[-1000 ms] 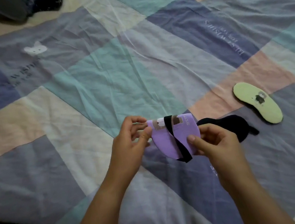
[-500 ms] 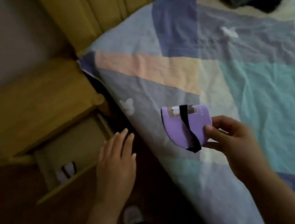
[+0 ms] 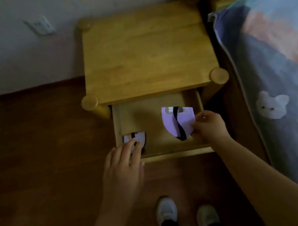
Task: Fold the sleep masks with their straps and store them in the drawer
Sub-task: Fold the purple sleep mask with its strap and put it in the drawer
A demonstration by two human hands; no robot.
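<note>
A folded purple sleep mask (image 3: pixel 175 123) with a black strap wrapped round it hangs above the open wooden drawer (image 3: pixel 163 156), pinched at its right edge by my right hand (image 3: pixel 208 126). In the drawer's near left corner lies a second folded purple mask (image 3: pixel 135 137), also wrapped in a black strap. My left hand (image 3: pixel 125 162) reaches over the drawer's front left corner with its fingers spread, and the fingertips rest on that second mask, partly hiding it.
The drawer belongs to a wooden nightstand (image 3: pixel 146 54) against the white wall. A bed with a patchwork quilt (image 3: pixel 284 78) runs along the right. My two white shoes (image 3: pixel 187 217) stand on the dark wooden floor in front of the drawer.
The view swung from the bed to the nightstand. My right hand carried the purple mask from over the quilt to above the open drawer. My left hand let go and reached to the mask inside.
</note>
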